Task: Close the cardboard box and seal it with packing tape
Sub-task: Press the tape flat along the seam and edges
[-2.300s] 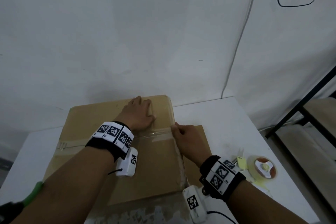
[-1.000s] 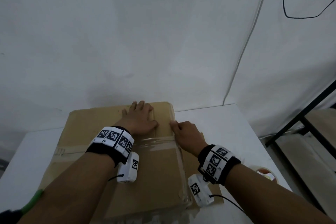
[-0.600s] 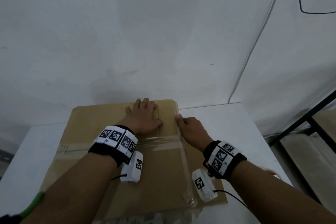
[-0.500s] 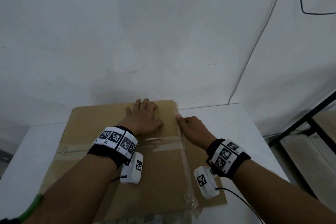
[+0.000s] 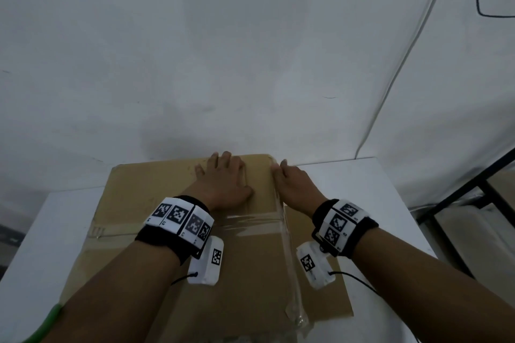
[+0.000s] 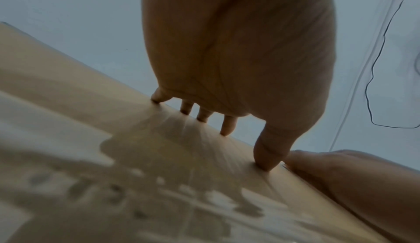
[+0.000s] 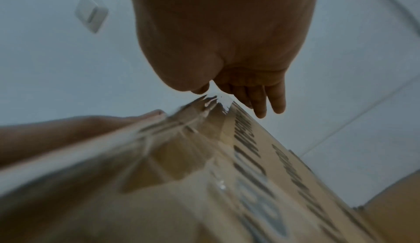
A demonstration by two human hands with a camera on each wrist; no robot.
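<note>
The closed cardboard box [image 5: 156,203] lies on a white table [image 5: 362,184]. Clear packing tape [image 5: 288,264] runs along the box's right top edge, and another strip [image 5: 250,221] crosses the lid. My left hand [image 5: 223,178] lies flat on the lid near the far right corner, fingers spread [image 6: 227,126]. My right hand [image 5: 291,182] presses the tape at the far end of the right edge, thumb on top and straight fingers [image 7: 261,103] down the side. Crinkled tape [image 7: 204,108] ends at that corner. The tape roll is out of view.
The wall rises directly behind the box. A flat piece of cardboard [image 5: 326,303] sticks out under the box on the right. A black metal rack [image 5: 468,203] stands to the right of the table. Bare table surface shows on both sides.
My right hand has slid along the box's right edge from the cross strip to the far corner. The left hand has stayed flat on the lid. The tape roll has left the view.
</note>
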